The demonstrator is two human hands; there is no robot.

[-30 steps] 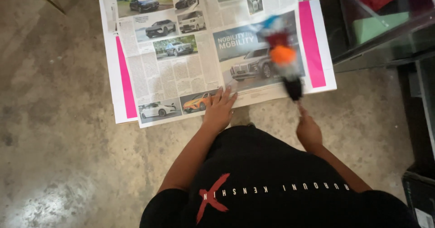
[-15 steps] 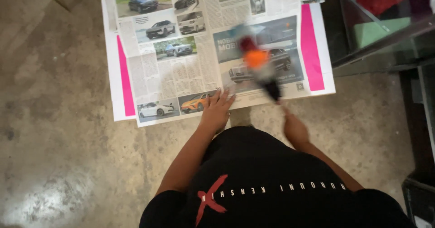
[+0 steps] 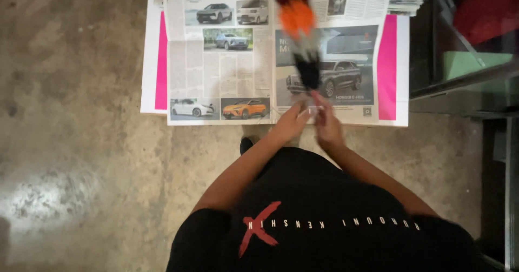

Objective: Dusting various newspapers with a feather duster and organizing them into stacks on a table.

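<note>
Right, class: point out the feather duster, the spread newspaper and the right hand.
feather duster (image 3: 297,18), head view, orange feathers.
newspaper (image 3: 219,69), head view, left page's text columns.
right hand (image 3: 326,125), head view, back of hand.

orange-black duster (image 3: 300,31), pink-edged newspaper (image 3: 227,61)

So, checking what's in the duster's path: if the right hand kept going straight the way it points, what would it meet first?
Probably the open newspaper. The right hand points forward over it, holding the blurred feather duster. Height above the page is unclear.
</note>
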